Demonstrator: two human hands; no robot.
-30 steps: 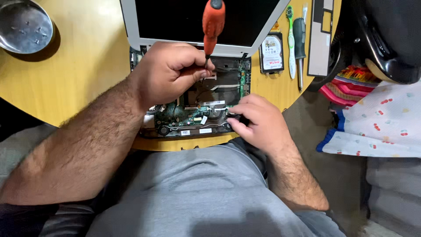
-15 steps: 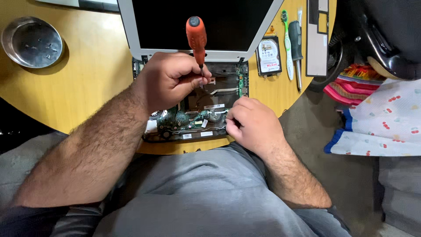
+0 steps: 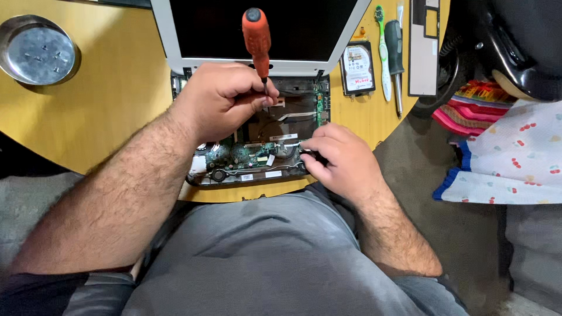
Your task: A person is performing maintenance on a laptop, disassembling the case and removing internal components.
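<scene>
**Screwdriver upright over the opened laptop**

Your left hand was closed around the shaft of the orange-handled screwdriver, handle pointing up in front of the dark screen, tip hidden behind your fingers above the opened laptop base at the near edge of the yellow table. Your right hand rested on the base's right edge, fingers curled down against it; whether they pinched anything could not be told. Judging from this, you did well to keep the driver vertical and the chassis braced. The metal bowl sat well apart on your left; a hard drive, toothbrush and second screwdriver lay right of the screen.
</scene>
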